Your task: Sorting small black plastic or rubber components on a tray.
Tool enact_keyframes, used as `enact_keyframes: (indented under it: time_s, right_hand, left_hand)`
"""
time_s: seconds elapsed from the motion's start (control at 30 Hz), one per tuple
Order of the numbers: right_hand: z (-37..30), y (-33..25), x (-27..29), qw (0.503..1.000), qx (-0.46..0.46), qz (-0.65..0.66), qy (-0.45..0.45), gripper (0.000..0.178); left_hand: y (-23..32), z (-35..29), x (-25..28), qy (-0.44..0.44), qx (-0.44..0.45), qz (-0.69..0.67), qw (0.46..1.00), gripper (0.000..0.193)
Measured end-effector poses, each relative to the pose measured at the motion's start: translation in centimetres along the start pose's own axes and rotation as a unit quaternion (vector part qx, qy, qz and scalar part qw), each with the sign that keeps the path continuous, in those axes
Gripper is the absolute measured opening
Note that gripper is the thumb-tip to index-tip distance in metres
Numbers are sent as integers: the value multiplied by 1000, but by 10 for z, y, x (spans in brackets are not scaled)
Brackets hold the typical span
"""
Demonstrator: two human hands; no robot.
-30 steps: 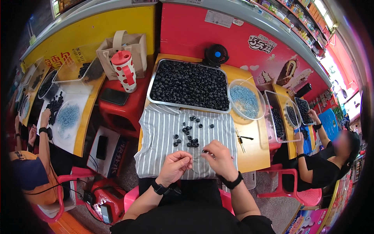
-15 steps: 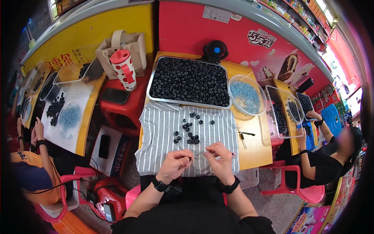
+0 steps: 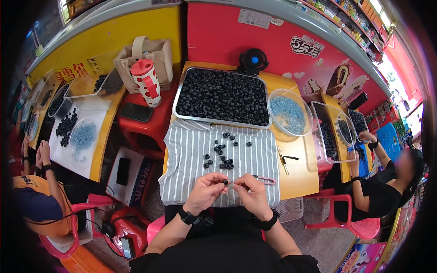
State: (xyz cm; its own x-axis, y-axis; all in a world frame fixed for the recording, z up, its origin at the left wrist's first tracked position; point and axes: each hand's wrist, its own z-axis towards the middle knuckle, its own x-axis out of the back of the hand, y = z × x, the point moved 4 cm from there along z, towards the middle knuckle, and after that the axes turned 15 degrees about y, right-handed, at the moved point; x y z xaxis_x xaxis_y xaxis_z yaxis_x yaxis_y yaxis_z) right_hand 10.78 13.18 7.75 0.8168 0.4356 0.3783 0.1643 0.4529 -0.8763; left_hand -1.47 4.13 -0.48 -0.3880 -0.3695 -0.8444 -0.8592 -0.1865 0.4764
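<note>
- The left hand (image 3: 204, 193) has its thumb and finger clamped on one small black bead (image 3: 225, 182). They pinch it at the tips, maybe because the bead is so little.
- The right hand (image 3: 254, 195) is just beside it, with its finger and thumb tips together. Something thin may be between them, but it is too small to tell.
- Both hands meet close in front of the person, over the near part of a gray striped cloth (image 3: 182, 164). Being so close likely makes it easier to see and steady the bead.
- More loose black beads (image 3: 223, 159) lie on the cloth, past the hands. The soft cloth probably stops them from rolling away.
- Behind the cloth, a metal tray (image 3: 218, 122) is full of black beads. Its raised edge seems good for keeping them in.
- To the right of the tray, a clear round bowl (image 3: 311, 123) holds tiny blue bits (image 3: 287, 111), apart from the black beads, so the two kinds likely don't mix.
- A pink tool (image 3: 266, 180) lies by the right hand, perhaps to be easy to reach.
</note>
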Motion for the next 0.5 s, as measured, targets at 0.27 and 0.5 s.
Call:
enact_keyframes:
  time_s: [0.27, 0.5]
  right_hand:
    - [3, -10, -10, 997, 51, 52, 16, 10]
    - [7, -2, -7, 995, -29, 84, -52, 8]
  left_hand:
    - [-1, -1, 0, 10, 4, 20, 1000, 22]
    - [1, -3, -8, -46, -11, 61, 997, 20]
